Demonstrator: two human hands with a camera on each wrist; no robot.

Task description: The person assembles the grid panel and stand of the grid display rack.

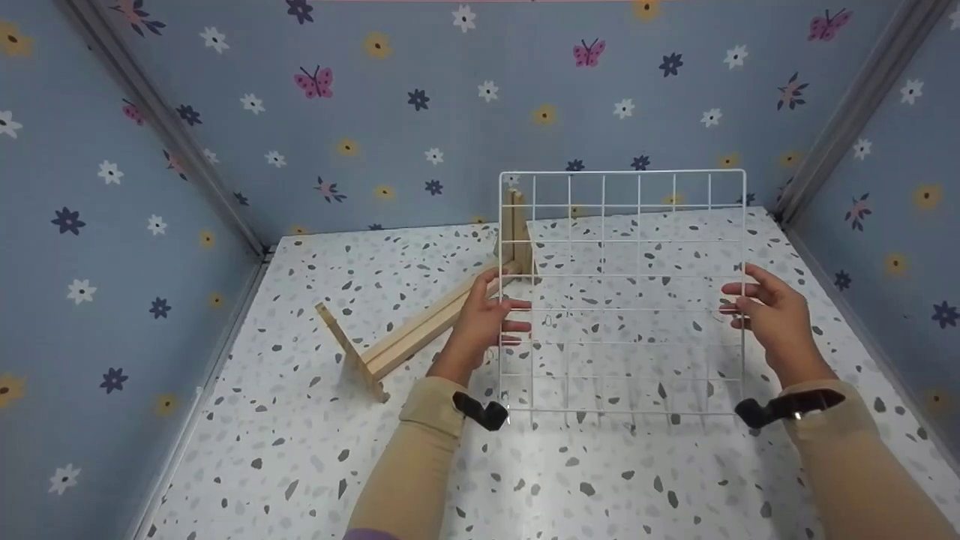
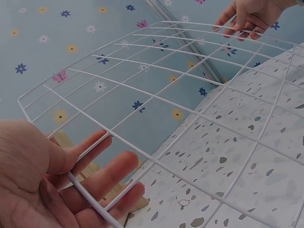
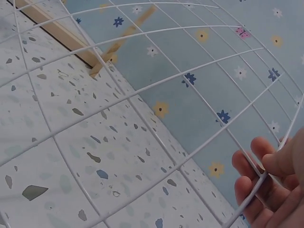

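A white wire grid panel (image 1: 604, 275) is held up over the speckled table, tilted, with its far edge raised. My left hand (image 1: 484, 322) grips its left edge, the thumb on the near side and the fingers passing behind the wires. At the opposite edge my right hand (image 1: 776, 319) pinches the rim wire between thumb and fingers, as the right wrist view shows. Behind the panel's left side lies a wooden stand (image 1: 427, 326), a long grooved bar with an upright piece at each end. The panel's wires overlap its far upright (image 1: 519, 232) in the head view.
The white table (image 1: 600, 487) has grey speckles. Blue flowered walls (image 1: 450, 112) rise at its back and both sides, with grey metal posts (image 1: 172, 127) at the corners. Each wrist wears a black strap with a camera mount (image 1: 795, 406).
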